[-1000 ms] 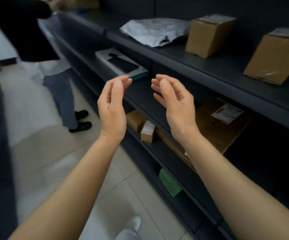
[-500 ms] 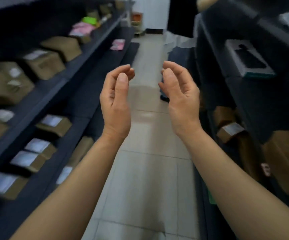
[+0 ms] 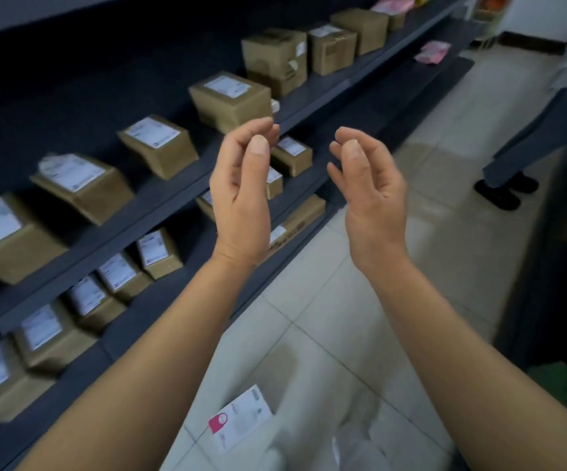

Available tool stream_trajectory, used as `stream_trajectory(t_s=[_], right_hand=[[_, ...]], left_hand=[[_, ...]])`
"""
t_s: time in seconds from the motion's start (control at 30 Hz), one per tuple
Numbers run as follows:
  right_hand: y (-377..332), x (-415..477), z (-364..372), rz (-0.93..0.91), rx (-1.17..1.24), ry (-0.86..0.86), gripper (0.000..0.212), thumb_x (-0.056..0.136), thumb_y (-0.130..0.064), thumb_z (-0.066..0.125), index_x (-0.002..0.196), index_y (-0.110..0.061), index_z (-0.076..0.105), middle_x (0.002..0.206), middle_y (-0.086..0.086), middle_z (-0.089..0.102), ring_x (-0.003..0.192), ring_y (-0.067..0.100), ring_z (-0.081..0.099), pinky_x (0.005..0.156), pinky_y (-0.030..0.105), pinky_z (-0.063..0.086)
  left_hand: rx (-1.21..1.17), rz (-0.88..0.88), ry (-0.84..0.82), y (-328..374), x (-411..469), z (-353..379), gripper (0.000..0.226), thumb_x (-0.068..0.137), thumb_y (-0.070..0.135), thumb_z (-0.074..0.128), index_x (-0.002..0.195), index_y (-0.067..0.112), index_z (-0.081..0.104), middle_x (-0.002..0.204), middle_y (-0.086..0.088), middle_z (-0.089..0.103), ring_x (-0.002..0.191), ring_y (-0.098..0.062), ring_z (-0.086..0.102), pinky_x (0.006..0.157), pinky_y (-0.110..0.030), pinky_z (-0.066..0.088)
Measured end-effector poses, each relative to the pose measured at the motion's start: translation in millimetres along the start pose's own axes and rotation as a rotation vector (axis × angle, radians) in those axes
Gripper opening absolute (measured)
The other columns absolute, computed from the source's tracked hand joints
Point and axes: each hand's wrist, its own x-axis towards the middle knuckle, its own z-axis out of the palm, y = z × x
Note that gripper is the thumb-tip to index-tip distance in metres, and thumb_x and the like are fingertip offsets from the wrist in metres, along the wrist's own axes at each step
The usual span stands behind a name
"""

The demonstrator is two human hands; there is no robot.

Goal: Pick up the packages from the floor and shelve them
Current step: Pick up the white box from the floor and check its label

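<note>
Cardboard boxes fill the shelves beside us; our left hand and right hand hover raised, each grip empty and loosely curled.

The boxes were tan cardboard with white labels; the shelves were dark grey; the floor was pale tile; the parcel lying there was white with a pink-red tag.

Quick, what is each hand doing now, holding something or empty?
Left hand: open, fingers curled, holding nothing.
Right hand: open, fingers curled, holding nothing.
</note>
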Motion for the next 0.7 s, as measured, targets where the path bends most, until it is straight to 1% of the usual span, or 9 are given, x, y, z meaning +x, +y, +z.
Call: stream_trajectory(t_s=[0.07,0.13,0.23,0.3,0.37,0.47,0.53,0.6,0.7], right_hand=[[1,-33,31,0.011,-0.003,-0.038,0.027,0.092,-0.030,0.055,0.114,-0.017,0.063,0.105,-0.017,0.068,0.112,0.005,0.064,0.099,0.030,0.051],[3,-57,52,0.049,0.007,-0.083,0.028,0.091,-0.032,0.055,0.113,-0.018,0.064,0.104,-0.017,0.069,0.111,0.006,0.064,0.100,0.031,0.051],[2,-82,74,0.071,0.029,-0.158,0.029,0.092,-0.032,0.056,0.115,-0.016,0.064,0.102,-0.020,0.071,0.110,0.003,0.065,0.097,0.027,0.051],[3,-96,85,0.088,0.037,-0.217,0.029,0.091,-0.033,0.056,0.114,-0.018,0.065,0.102,-0.022,0.071,0.113,0.005,0.064,0.099,0.029,0.051],[6,-111,92,0.112,0.050,-0.265,0.031,0.090,-0.035,0.057,0.114,-0.018,0.065,0.105,-0.018,0.070,0.114,0.007,0.063,0.102,0.032,0.050],[16,-136,91,0.135,0.055,-0.288,0.037,0.089,-0.037,0.057,0.116,-0.013,0.064,0.112,-0.011,0.069,0.117,0.008,0.062,0.104,0.034,0.049],[25,-153,87,0.185,0.048,-0.306,0.032,0.090,-0.036,0.057,0.113,-0.016,0.064,0.112,-0.011,0.069,0.119,0.010,0.061,0.106,0.038,0.047],[32,-170,84,0.237,0.043,-0.317,0.026,0.092,-0.032,0.057,0.112,-0.017,0.064,0.112,-0.011,0.068,0.119,0.011,0.061,0.108,0.041,0.046],[44,-188,84,0.264,0.017,-0.334,0.028,0.094,-0.028,0.056,0.116,-0.012,0.063,0.114,-0.012,0.067,0.119,0.012,0.061,0.108,0.040,0.046]], left_hand=[[0.014,0.013,0.047,13,-19,-40,0.028,0.099,0.008,0.036,0.117,-0.002,0.055,0.115,-0.021,0.060,0.113,-0.027,0.060,0.098,-0.028,0.048],[0.009,0.012,0.081,22,-38,-71,0.026,0.099,0.008,0.036,0.115,0.000,0.055,0.115,-0.021,0.060,0.114,-0.030,0.059,0.100,-0.030,0.048],[0.026,0.026,0.170,34,-63,-102,0.026,0.099,0.011,0.037,0.115,-0.001,0.055,0.115,-0.021,0.060,0.115,-0.033,0.059,0.102,-0.034,0.048],[0.049,0.037,0.214,41,-81,-118,0.027,0.099,0.011,0.037,0.116,-0.002,0.054,0.115,-0.021,0.059,0.114,-0.033,0.058,0.102,-0.034,0.047],[0.084,0.029,0.261,49,-100,-130,0.028,0.099,0.012,0.038,0.116,-0.002,0.055,0.114,-0.021,0.060,0.114,-0.032,0.058,0.102,-0.034,0.047],[0.126,0.012,0.327,49,-135,-143,0.027,0.098,0.013,0.038,0.115,-0.001,0.055,0.114,-0.021,0.061,0.113,-0.034,0.059,0.102,-0.034,0.047],[0.153,-0.033,0.336,48,-155,-146,0.028,0.098,0.013,0.039,0.114,-0.002,0.055,0.114,-0.023,0.061,0.113,-0.037,0.058,0.102,-0.035,0.047],[0.182,-0.073,0.379,45,-174,-151,0.028,0.098,0.013,0.039,0.114,-0.003,0.056,0.112,-0.022,0.061,0.111,-0.033,0.059,0.099,-0.031,0.048],[0.260,-0.097,0.394,35,-196,-163,0.027,0.098,0.011,0.040,0.112,-0.002,0.058,0.109,-0.016,0.062,0.106,-0.023,0.060,0.095,-0.026,0.048]])
